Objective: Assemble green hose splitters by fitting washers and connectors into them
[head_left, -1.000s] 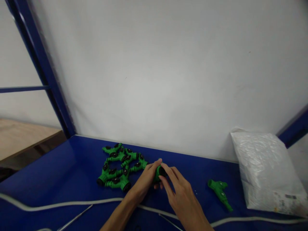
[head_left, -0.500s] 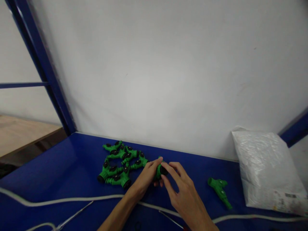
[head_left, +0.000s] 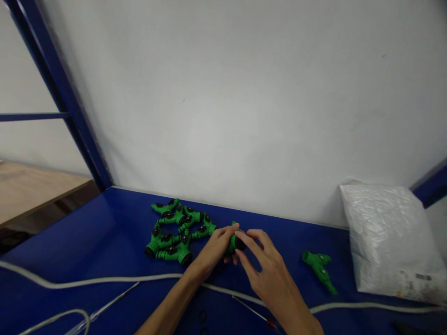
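Observation:
Between my hands is a green Y-shaped hose splitter [head_left: 233, 244] with a black ring at its end, partly covered by fingers. My left hand [head_left: 220, 243] wraps round its body. The thumb and fingers of my right hand [head_left: 263, 260] pinch the black end ring. To the left, several like splitters with black valve knobs [head_left: 176, 253] lie in a cluster on the blue table [head_left: 115, 237]. A plain green splitter body [head_left: 318, 267] without black parts lies to the right of my hands.
A white cable [head_left: 115, 279] crosses the table in front of my hands. Screwdriver shafts lie near it, one [head_left: 249, 308] under my right forearm. Small black rings [head_left: 203, 317] sit at the front edge. A plastic-wrapped package [head_left: 387, 242] leans at the right against the white wall [head_left: 223, 116].
The view has shifted slightly, so the table's things appear a little higher. Both hands keep hold of the splitter, with only small finger movement at its black ring.

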The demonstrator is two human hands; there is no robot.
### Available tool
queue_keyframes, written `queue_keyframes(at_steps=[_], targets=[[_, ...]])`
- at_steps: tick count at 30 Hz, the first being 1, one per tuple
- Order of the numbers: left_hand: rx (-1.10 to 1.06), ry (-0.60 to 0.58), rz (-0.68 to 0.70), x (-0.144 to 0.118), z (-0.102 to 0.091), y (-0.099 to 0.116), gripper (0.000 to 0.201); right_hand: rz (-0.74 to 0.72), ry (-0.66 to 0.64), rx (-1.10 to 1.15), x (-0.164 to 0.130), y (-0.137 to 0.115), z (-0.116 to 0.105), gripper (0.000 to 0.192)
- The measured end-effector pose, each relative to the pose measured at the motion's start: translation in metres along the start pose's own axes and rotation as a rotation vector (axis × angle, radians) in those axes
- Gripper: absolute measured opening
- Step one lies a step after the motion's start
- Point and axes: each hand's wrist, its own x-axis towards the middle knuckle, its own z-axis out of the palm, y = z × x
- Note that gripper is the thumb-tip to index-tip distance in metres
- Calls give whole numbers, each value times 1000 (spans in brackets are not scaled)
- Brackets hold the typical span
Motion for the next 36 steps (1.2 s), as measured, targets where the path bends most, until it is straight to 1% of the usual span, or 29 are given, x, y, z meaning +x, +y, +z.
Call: queue_keyframes(at_steps=[3,5,8,11,13,18,22,24,27,30,33,36], targets=[[10,8,-13,1,0,-1,53,38,17,-75,0,3,1,26],[9,14,-25,0,-1,-1,54,60,27,-108,0,3,-1,28],[9,64,-38,-2,0,2,54,58,11,-55,-1,1,-6,33],[15,92,-39,-5,2,5,53,30,-59,27,-1,-3,-8,35],[14,76,-31,-5,2,6,53,21,-76,39,-2,-3,-7,32],[54,10,-3,-1,1,3,55,33,-28,24,-2,1,-1,29],[52,30,-23,-1,0,3,53,73,-11,-1,-2,2,-1,28],[48,42,-39,-2,0,4,52,85,-3,8,-2,0,-3,31],[45,59,-30,-4,0,6,52,56,-44,66,-2,-3,-9,38],[62,53,-16,-5,-1,7,51,10,-94,95,0,-5,-11,39],[99,-2,0,-4,-2,7,50,14,-98,55,-1,-4,-10,36],[119,-29,-1,-3,-3,5,49,30,-60,-50,-2,-3,-7,31]])
